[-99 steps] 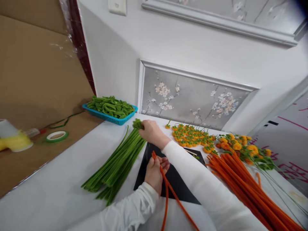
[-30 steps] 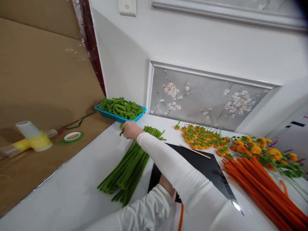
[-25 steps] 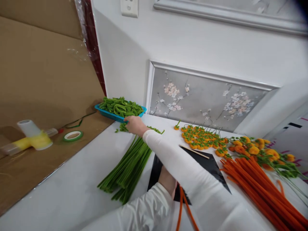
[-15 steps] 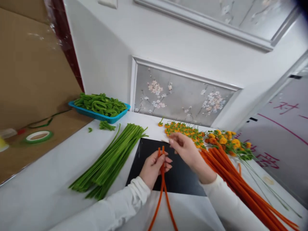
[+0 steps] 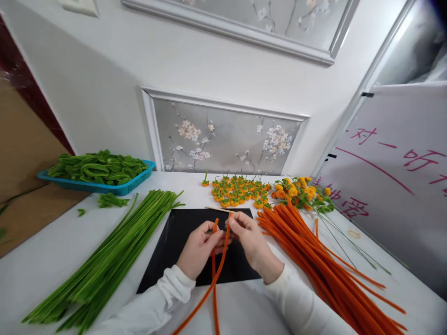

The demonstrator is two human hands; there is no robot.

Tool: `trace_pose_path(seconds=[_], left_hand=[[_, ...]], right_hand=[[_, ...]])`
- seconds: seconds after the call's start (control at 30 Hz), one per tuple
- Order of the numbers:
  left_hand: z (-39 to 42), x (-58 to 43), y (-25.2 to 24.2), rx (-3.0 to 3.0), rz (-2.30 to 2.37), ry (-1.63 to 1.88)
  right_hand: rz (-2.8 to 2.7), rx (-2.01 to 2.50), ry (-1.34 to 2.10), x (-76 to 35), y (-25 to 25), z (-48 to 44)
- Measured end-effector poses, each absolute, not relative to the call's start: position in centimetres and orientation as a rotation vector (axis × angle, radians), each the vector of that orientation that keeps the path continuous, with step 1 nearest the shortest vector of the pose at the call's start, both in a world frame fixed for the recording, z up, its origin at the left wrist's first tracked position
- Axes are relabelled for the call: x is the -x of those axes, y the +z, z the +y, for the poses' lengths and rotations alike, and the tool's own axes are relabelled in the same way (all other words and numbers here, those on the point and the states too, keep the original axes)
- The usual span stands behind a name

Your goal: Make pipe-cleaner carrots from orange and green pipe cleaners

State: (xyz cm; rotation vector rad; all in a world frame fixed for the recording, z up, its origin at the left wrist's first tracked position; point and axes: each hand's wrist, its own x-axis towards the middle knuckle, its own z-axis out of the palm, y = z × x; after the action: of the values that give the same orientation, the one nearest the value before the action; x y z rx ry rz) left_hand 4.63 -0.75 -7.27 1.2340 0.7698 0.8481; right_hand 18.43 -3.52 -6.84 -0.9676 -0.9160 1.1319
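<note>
Two fuzzy orange pipe cleaners cross in front of me over a black mat (image 5: 164, 260). My left hand (image 5: 199, 246) is closed around one orange pipe cleaner (image 5: 214, 298), its tip poking up above the thumb. Between the thumb and fingers of my right hand (image 5: 252, 239) is the top end of the other orange pipe cleaner (image 5: 199, 303). The two hands are close together, their fingertips nearly meeting. A thin wooden stick (image 5: 220, 210) lies at the mat's far edge, just beyond my hands.
Left lies a bundle of green pipe cleaners (image 5: 111, 260), with a blue tray (image 5: 122, 190) of bent green pieces behind. Right is an orange pipe cleaner bundle (image 5: 314, 265). Small orange-and-green pieces (image 5: 237, 190) and finished orange flowers (image 5: 296, 190) lie along the wall.
My right hand has come down to the left hand and taken one of the two orange pipe cleaners, drawing them apart at the top. The camera view has turned to the right.
</note>
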Motion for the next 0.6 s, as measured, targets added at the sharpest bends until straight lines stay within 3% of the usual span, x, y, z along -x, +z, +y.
trace_pose_path(seconds=[0.17, 0.3, 0.6], left_hand=[[0.2, -3.6, -6.8, -1.192, 0.811, 0.879], [-0.1, -3.4, -6.4, -1.149, 0.749, 0.785], [-1.4, -3.6, -7.6, -1.283, 0.713, 0.860]], right_hand=[[-0.949, 0.956, 1.184, -20.4, -5.8, -4.4], [-1.255, 1.094, 0.985, -19.4, -6.7, -4.3], [-1.133, 1.051, 1.001, -16.7, -9.3, -3.5]])
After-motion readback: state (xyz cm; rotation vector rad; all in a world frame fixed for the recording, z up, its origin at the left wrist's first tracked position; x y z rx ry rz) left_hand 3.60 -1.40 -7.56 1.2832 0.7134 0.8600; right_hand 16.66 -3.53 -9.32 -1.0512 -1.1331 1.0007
